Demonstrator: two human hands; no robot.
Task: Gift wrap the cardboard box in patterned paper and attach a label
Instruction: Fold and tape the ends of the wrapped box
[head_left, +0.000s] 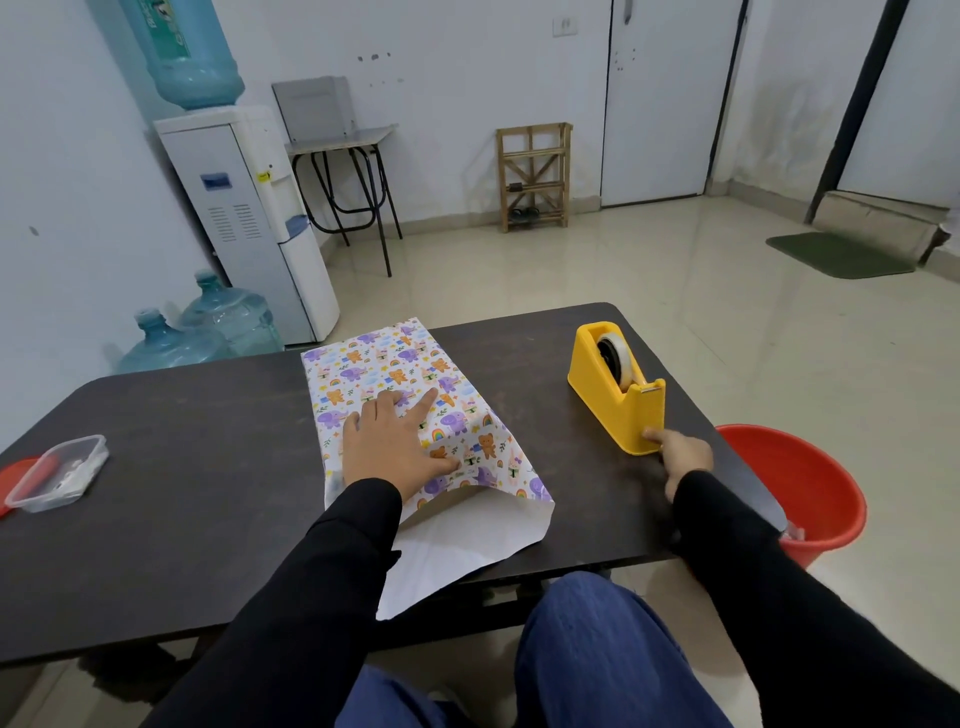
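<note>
Nearest: the white underside flap (457, 540) of the patterned paper (395, 374) lies open and hangs past the near edge of the counter (182, 415), just beside the left sleeve.
- Risk: a sleeve or knee catches the overhang and creases or tears it.

Left hand (395, 447): flat on top of the wrapped bundle, fingers (427, 402) straight and spread, pressing, not gripping.
- The cardboard box is not visible. Judged from the raised shape, it sits under the paper, mid-counter.
- No tape is visible on the paper, so this hand looks like the only thing holding the fold.
- Risk: if the hand lifts or slides, the paper may spring open or skew on the box.

Right hand (685, 454): at the near end of the yellow tape dispenser (615, 400), fingers curled, one tip touching its near face below the cutter.
- Cannot tell whether it pinches a tape end.
- Judged step: fetching tape one-handed.
- Risk: the pull drags the dispenser along rather than freeing tape. It stands near the right edge, above the red bucket (815, 499).
- Risk: a loose strip folds onto itself, or sticks to the print and lifts it.

Far left: a clear plastic container (60, 473). Its contents are too small to identify, and no label is seen anywhere.
- Risk: reaching for it means letting go of the paper.
</note>
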